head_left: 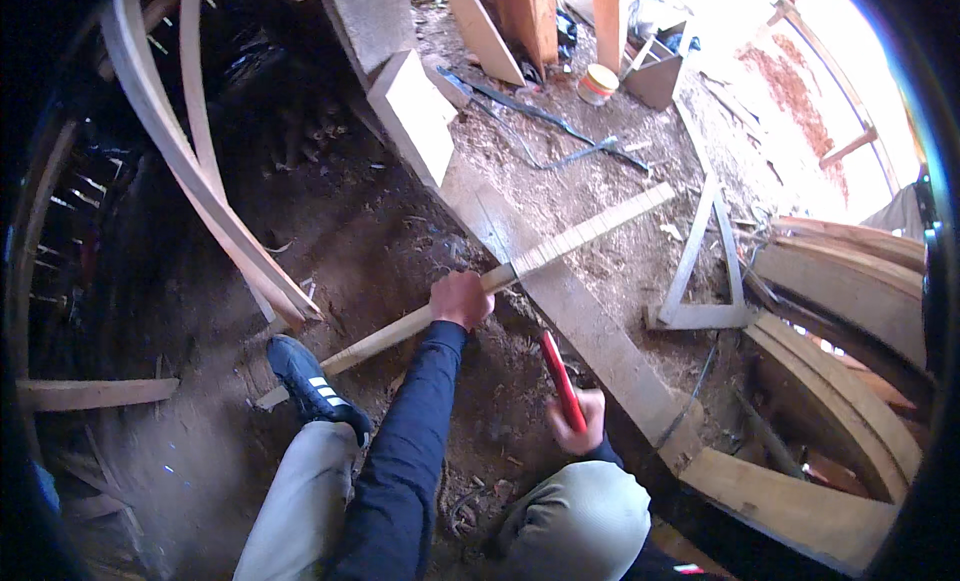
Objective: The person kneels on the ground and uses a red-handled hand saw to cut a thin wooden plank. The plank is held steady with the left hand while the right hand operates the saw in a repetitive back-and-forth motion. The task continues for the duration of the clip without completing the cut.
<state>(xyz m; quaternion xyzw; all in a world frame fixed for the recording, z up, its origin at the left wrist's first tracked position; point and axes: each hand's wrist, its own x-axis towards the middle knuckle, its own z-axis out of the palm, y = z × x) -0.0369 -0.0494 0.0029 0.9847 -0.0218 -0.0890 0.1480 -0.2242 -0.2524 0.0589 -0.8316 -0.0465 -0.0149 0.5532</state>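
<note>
A long wooden strip [595,229] lies slantwise across a thick, dusty beam [590,316], with closely spaced cross lines along its far right part. My left hand [462,301] is closed around the strip just left of the beam. Farther down, my shoe [312,381] rests against the strip near its lower left end. Lower right of that grip, my right hand [580,421] is wrapped round a slim red tool [562,379], pointing up toward the beam and apart from the strip. Its exact kind does not show.
A pale wood block [412,121] sits on the beam's upper part. Beyond lie a dark strap [540,116], a small tub [598,83] and a triangular wooden frame [700,271]. Curved boards [845,401] are stacked at right; long bent planks [190,171] lean at left.
</note>
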